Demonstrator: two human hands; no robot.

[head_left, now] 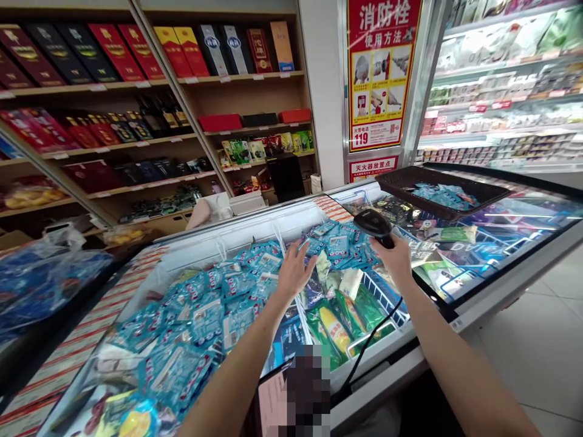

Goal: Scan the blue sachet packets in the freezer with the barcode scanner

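Note:
My right hand [398, 262] is wrapped around the grip of a black barcode scanner [374, 222], held over the chest freezer [296, 212]. From the scanner a black cable [371, 340] runs down toward the freezer's front edge. My left hand [294, 271] hovers over the wire divider with its fingers apart and nothing visibly in it. Beyond its fingertips lies a heap of small blue packets [337, 244]. A larger heap of blue packets [204, 315] fills the compartment to the left. Green packs of corn [334, 328] sit in the white wire basket nearer me.
A dark tray [487, 194] with more blue packets rests on the freezer's glass lid at right. Bagged goods [40, 285] stand at left. Shelves of boxes [255, 76] line the back, and a refrigerated display [510, 91] stands at right. Pixelation hides part of the bottom.

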